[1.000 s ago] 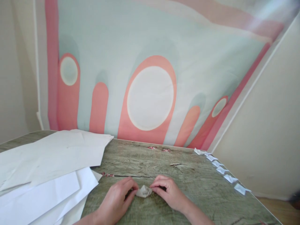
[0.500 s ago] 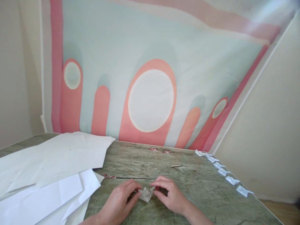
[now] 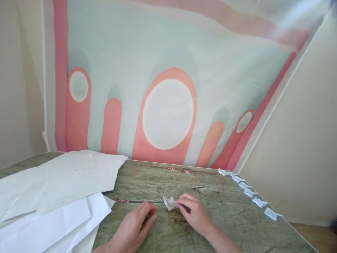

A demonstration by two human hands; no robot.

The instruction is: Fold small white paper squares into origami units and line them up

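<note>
The small folded paper piece point(image 3: 170, 203) lies on the far side of your left hand point(image 3: 135, 225) and to its right, immediately left of your right hand point(image 3: 195, 215), which is the nearer of the 2. Its long axis seems to run roughly left to right, from a pointed far-left corner to your right fingertips; the creases are too small to read.

You pinch its right end between your right thumb and fingers, in a narrow grip. Your left hand is apart from it, low over the wood-patterned tabletop point(image 3: 150, 182), fingers curled, with a moderate gap to the thumb and nothing visible in it.

Well to the right, 7 folded white paper pieces point(image 3: 272, 214) line the table's edge, running from near to far. On your left, loose white paper sheets point(image 3: 81, 179) overlap.
</note>
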